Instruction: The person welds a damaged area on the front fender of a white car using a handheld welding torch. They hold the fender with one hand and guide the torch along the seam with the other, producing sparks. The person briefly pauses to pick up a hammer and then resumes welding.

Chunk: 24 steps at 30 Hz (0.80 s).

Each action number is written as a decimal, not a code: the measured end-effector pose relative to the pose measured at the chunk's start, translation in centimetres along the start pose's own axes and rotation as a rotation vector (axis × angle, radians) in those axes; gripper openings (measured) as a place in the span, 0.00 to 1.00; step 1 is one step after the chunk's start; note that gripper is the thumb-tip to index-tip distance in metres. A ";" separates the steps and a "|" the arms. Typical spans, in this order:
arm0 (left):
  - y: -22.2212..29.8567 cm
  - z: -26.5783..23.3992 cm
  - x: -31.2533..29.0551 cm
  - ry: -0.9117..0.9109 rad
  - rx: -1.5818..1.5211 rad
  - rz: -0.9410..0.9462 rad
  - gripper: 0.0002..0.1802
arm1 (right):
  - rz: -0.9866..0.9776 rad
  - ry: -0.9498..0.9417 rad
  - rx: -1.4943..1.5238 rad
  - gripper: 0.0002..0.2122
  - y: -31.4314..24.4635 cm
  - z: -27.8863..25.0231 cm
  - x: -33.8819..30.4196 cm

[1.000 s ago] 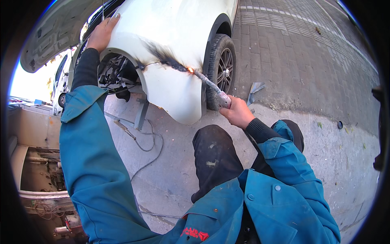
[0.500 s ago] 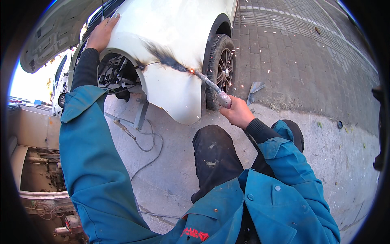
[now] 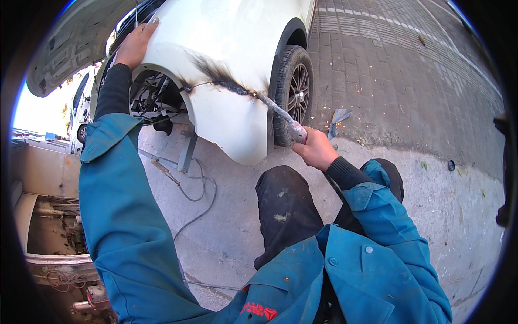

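In my right hand point(image 3: 317, 151) is a cutting torch point(image 3: 278, 110), its pinkish grip wrapped by my closed fingers. The grey shaft slants up and left, and its tip sits at a sooty cut point(image 3: 229, 85) across the white car fender point(image 3: 229, 127). A faint glow shows at the tip. From the wheel-arch opening on the left, the cut runs to the tip, with black scorch marks fanning above it. My left hand point(image 3: 133, 48) grips the fender's upper front edge, thumb on the white paint; its other fingertips are partly hidden.
A raised hood point(image 3: 62, 46) hangs at upper left. A grey metal stand point(image 3: 188, 151) is under the car. A dark cable point(image 3: 213, 197) with a clamp end point(image 3: 166, 171) loops over the concrete. Near the wheel point(image 3: 299, 89) lies bent sheet scrap point(image 3: 339, 120). Car parts are stacked at far left.
The bright orange glow at the torch tip has dimmed. Large flying sparks have given way to small ones scattered low over the paving at right. Both hands have hardly moved.
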<state>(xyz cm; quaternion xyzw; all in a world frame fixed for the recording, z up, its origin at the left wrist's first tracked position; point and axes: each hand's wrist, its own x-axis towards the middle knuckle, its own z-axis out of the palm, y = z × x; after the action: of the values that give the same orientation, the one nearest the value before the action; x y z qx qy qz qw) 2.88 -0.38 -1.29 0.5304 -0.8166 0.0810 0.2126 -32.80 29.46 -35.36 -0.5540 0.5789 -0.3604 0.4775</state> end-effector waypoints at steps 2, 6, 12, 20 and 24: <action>0.1 -0.1 0.0 -0.001 0.007 0.009 0.45 | -0.015 0.005 -0.005 0.15 0.0 0.0 0.0; 0.2 -0.2 0.0 -0.010 -0.029 0.008 0.45 | -0.023 -0.002 0.007 0.16 0.0 0.0 0.0; 0.6 -0.2 -0.3 0.004 -0.013 -0.019 0.45 | -0.006 -0.007 0.002 0.16 0.1 0.0 0.1; 0.9 -0.1 -0.5 0.024 -0.003 -0.003 0.44 | 0.001 -0.011 0.008 0.16 0.1 -0.1 0.1; 0.8 0.0 -0.5 0.024 -0.012 -0.018 0.44 | -0.007 -0.005 -0.002 0.16 0.2 0.0 0.1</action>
<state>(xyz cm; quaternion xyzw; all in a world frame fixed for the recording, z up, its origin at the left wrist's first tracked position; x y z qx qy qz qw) 2.31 0.37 -1.38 0.5355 -0.8097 0.0806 0.2260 -32.88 29.39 -35.53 -0.5574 0.5763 -0.3601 0.4770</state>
